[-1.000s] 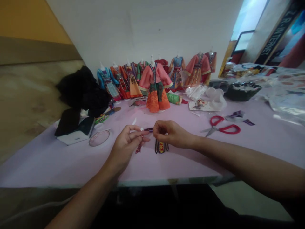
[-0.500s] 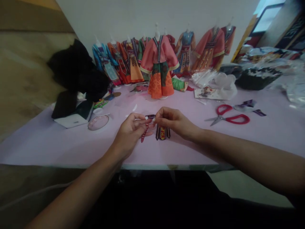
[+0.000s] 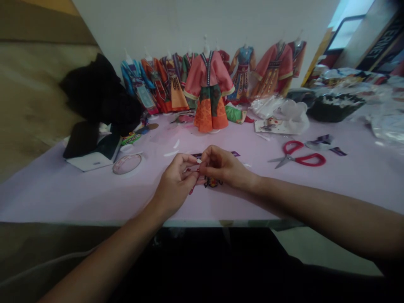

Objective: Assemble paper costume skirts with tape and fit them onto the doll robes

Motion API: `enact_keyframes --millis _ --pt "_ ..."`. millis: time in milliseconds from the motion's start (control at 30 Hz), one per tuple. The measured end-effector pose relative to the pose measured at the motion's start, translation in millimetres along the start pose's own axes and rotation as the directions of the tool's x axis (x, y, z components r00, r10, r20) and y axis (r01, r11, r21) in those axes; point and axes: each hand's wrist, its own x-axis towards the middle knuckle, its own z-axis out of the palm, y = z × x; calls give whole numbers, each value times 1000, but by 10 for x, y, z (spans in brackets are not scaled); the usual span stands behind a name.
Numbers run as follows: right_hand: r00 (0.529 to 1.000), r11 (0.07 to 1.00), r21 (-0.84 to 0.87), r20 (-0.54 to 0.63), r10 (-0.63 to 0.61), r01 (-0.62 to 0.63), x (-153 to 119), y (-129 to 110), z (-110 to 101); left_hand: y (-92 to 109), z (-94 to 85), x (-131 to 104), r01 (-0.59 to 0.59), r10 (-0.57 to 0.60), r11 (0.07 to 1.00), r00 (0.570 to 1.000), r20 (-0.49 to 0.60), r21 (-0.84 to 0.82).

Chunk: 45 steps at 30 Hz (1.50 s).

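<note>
My left hand (image 3: 175,183) is closed on a narrow red patterned ribbon (image 3: 192,190), whose lower end hangs below the thumb. My right hand (image 3: 225,168) meets it fingertip to fingertip, in a pinch at a small white piece (image 3: 198,161). Whether that piece is stuck to the ribbon is too small to tell. Under the right hand lies a dark embroidered trim piece (image 3: 213,182) with a yellow and red middle, partly covered. Behind the fingers a purple patterned strip (image 3: 235,154) rests on the table, its middle hidden by the right hand.
Red-handled scissors (image 3: 296,158) lie open at the right, near ribbon scraps (image 3: 325,141). A tape roll (image 3: 128,164) and a dark-lidded box (image 3: 91,151) are at the left. Several dressed doll forms stand along the wall, a pink-and-orange dress (image 3: 210,90) foremost. Plastic bags (image 3: 388,122) fill the far right.
Both hands have come closer together and slightly lower, the right now covering more of the embroidered trim. The purple strip shows behind the right hand. The view has shifted slightly.
</note>
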Motion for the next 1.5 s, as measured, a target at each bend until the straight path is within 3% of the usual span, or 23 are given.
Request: enact_keyframes --millis 233,500,700,1133,1500 --pt "998 998 -2 -30 -63 63 -2 -50 -5 -19 -26 13 10 -12 1000 997 -72 -25" --pt "996 998 -41 -70 -57 54 2 -81 -22 9 -34 23 20 -26 997 997 -76 -79" --pt "1000 999 -30 -19 13 -13 -37 -198 -35 -1 -57 27 -3 -4 999 991 -135 -51" --pt "983 975 121 22 183 -184 -39 -89 -39 9 -43 41 7 -12 999 991 -136 -40" --pt "987 974 166 -18 159 -154 -29 -135 -86 17 -37 29 18 -22 999 990 -141 -28"
